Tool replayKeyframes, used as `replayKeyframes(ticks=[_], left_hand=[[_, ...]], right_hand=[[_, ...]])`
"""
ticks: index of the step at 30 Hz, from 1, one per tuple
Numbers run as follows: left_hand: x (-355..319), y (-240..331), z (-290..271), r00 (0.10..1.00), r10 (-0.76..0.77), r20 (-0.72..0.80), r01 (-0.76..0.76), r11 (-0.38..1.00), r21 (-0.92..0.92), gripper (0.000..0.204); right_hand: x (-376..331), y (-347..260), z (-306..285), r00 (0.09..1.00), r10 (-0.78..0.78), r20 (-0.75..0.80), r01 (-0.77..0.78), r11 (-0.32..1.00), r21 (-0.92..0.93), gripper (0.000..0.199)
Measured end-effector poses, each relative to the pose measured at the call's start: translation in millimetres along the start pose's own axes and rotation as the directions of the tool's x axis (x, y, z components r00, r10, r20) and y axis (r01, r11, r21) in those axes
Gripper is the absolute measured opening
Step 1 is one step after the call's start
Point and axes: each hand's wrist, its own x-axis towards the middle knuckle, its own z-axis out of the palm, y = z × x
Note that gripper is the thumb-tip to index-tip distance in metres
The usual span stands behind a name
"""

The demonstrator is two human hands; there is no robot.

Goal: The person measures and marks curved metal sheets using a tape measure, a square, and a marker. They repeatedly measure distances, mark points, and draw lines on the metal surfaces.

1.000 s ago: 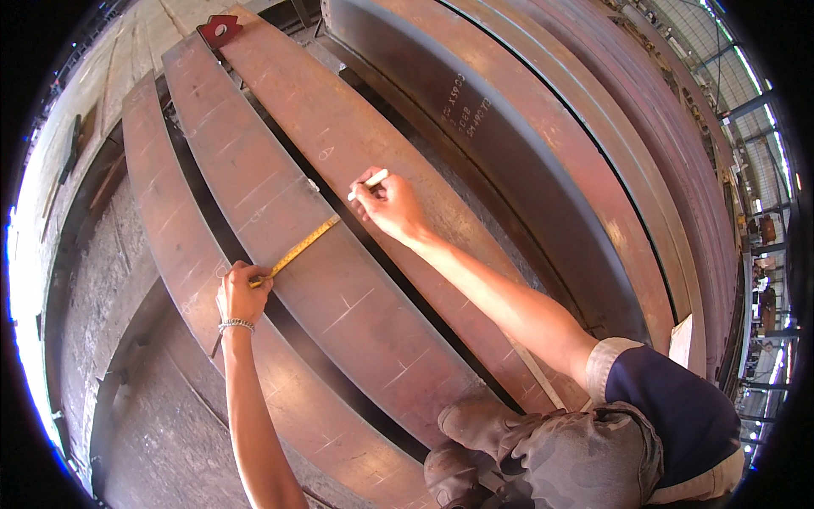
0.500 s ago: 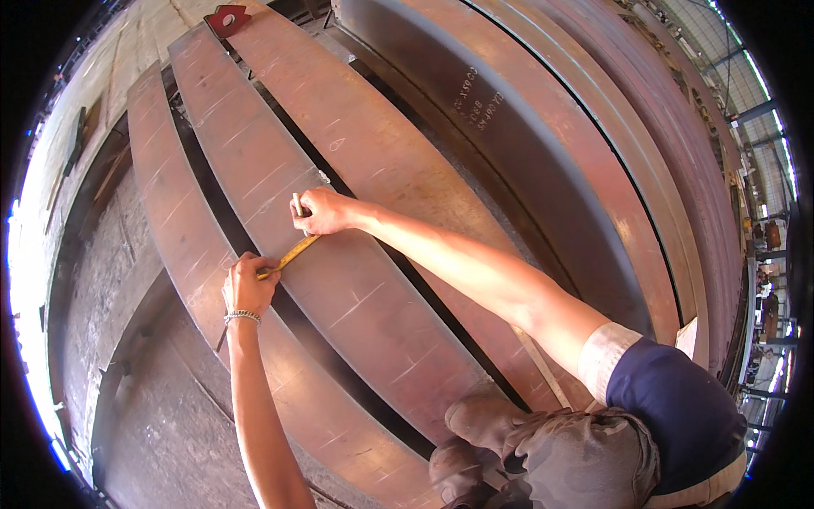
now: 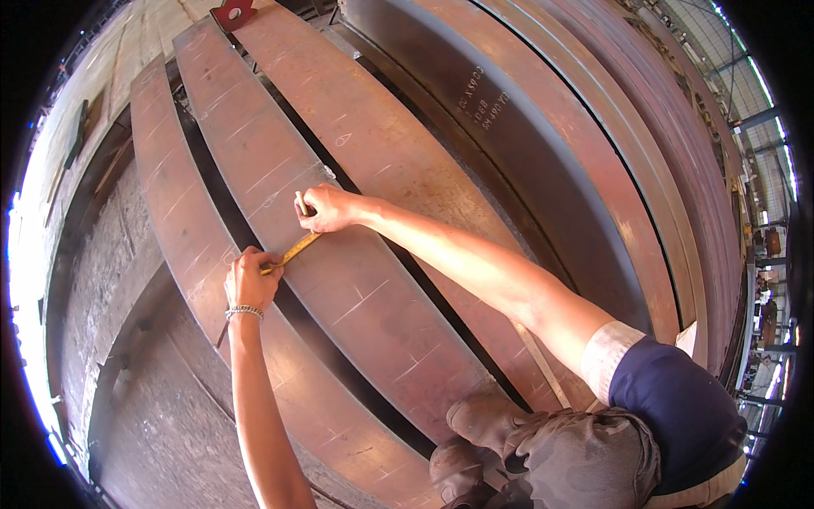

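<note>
Head view: The left hand [image 3: 252, 278] is positioned at the left edge of the middle steel strip [image 3: 373, 305], next to the dark gap that separates it from the left steel strip [image 3: 182, 195]. Its grip is closed on the near end of the yellow measuring tape [image 3: 297, 248]. The tape lies obliquely across the middle strip, rising toward the right hand [image 3: 331, 208].

The right hand is located above the middle strip at the upper visible end of the tape. Its grip is clenched around the white marking stick [image 3: 300, 203], whose upper end projects above the fingers; the lower tip is not clearly visible.

Compared with one second ago, the right hand is displaced leftward from above the right steel strip [image 3: 381, 144] to the tape. The stick, previously inclined to the upper right, now stands nearly upright. The tape section formerly exposed up to the right edge of the middle strip is no longer visible. Compared with half a second ago, both hands retain nearly the same arrangement.
</note>
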Motion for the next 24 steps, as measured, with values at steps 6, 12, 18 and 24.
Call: replayKeyframes(ticks=[6,12,18,24], left_hand=[[1.4,1.7,-0.8,1.000,-0.006,0.001,0.006,1.000,0.000,0.017],[0.3,2.7,0.7,0.999,-0.033,-0.019,0.033,0.999,-0.021,0.015],[-1.9,1.2,4.2,0.998,0.000,-0.056,0.001,1.000,0.019,0.016],[-19.8,2.2,16.2,0.997,0.011,-0.074,-0.008,0.999,0.033,0.027]], right_hand=[[2.0,-1.0,3.9,0.999,-0.033,-0.036,0.029,0.994,-0.103,0.021],[-4.8,-21.5,3.7,0.816,-0.412,-0.406,0.331,0.908,-0.256,0.011],[-19.6,-43.8,-29.4,0.797,-0.295,-0.526,0.287,0.953,-0.099,0.014],[-71.7,-24.9,-50.0,0.762,-0.176,-0.623,0.207,0.978,-0.023,0.021]])
